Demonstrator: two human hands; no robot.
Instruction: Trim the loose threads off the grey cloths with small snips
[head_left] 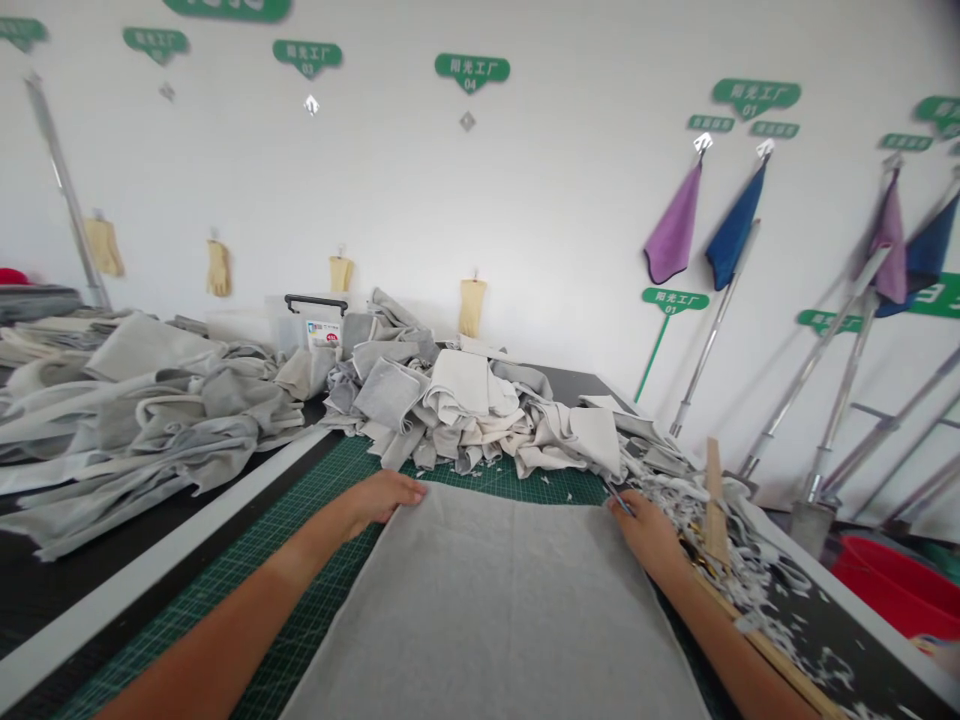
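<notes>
A large grey suede leather sheet (487, 610) lies flat on a green cutting mat (315, 570). My left hand (382, 500) rests flat on the sheet's far left corner, holding nothing. My right hand (646, 532) is at the far right corner, its fingers closed on a thin metal tool (619, 498) whose tip points toward the sheet's edge. Beside that hand, a long wooden strip (715, 490) stands out of a heap of pale leather offcuts (701, 505). Gold-coloured scissors (694, 548) seem to lie there, partly hidden.
Grey and cream leather pieces (450, 400) are heaped beyond the mat, with a larger heap (150, 410) on the left. A plastic storage box (315, 325) stands behind them. A red basin (900, 585) sits low at right, near metal poles (817, 370) leaning on the wall.
</notes>
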